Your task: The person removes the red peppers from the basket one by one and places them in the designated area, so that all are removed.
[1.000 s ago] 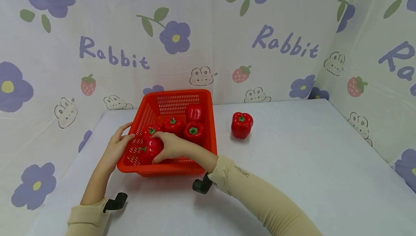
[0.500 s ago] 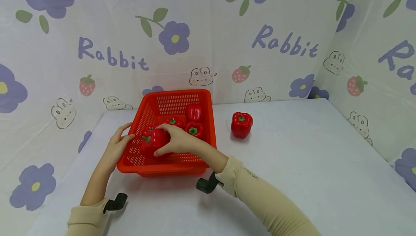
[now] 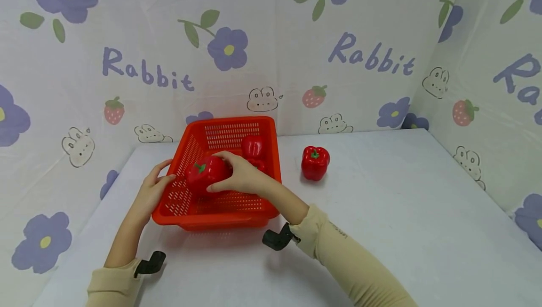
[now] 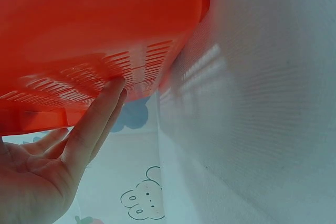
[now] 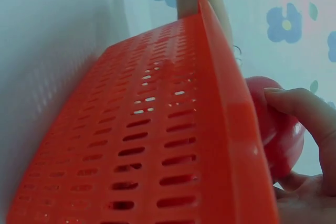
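My right hand point(image 3: 239, 175) grips a red bell pepper point(image 3: 205, 173) with a green stem, thumb on the near side and fingers over the far side. In the right wrist view this bell pepper point(image 5: 278, 129) shows at and above the rim of the orange plastic basket point(image 5: 157, 129). On the left, my left hand point(image 3: 154, 189) holds the basket's rim point(image 3: 163, 208), thumb over it; in the left wrist view its fingers point(image 4: 97, 116) lie straight against the outer slotted wall. Inside, one bell pepper point(image 3: 252, 146) lies at the back right, and another point(image 3: 257, 162) is partly covered by my right hand.
One more red bell pepper point(image 3: 315, 162) stands upright on the white table point(image 3: 381, 203), right of the basket. A printed cloth wall point(image 3: 262, 39) rises close behind the basket and continues along both sides.
My right hand has raised the bell pepper from the basket's front left, moving it back and right and turning it; it now covers other peppers. My left hand stays on the rim.
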Motion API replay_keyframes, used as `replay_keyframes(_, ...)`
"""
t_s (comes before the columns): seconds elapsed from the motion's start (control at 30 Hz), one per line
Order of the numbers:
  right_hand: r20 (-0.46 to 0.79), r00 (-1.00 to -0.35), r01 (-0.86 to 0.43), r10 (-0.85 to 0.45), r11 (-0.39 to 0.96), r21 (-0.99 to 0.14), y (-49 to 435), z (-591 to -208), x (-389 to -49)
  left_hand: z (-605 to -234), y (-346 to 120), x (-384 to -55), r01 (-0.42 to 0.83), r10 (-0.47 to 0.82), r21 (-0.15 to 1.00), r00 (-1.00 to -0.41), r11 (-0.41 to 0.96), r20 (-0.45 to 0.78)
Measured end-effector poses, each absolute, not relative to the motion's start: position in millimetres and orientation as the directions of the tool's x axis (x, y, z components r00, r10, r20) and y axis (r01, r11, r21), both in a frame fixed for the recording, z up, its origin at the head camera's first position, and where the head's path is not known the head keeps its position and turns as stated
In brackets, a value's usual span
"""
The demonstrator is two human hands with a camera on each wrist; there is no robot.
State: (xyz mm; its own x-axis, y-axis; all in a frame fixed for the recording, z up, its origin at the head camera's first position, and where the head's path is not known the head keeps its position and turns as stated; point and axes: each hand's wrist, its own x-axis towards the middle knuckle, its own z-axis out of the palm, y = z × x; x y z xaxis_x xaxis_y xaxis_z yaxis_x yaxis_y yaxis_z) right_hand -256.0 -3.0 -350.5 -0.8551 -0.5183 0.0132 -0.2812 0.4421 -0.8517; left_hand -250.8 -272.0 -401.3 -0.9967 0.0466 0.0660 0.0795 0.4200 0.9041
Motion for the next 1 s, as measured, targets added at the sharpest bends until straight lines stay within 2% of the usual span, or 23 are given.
replay_keyframes(0.4, 0.037, -0.879, -0.254, -0.476, 0.399, -0.881, 14, -351, -257, -401, -272, -250, 0.069, 0.063, 0.909, -0.997, 0.410, 0.047)
replay_keyframes(1.0, 0.103, -0.927, -0.193, -0.360, 0.222, -0.956, 63, -352, -264, -400, -273, -251, 0.054, 0.066, 0.911, -0.997, 0.409, 0.030)
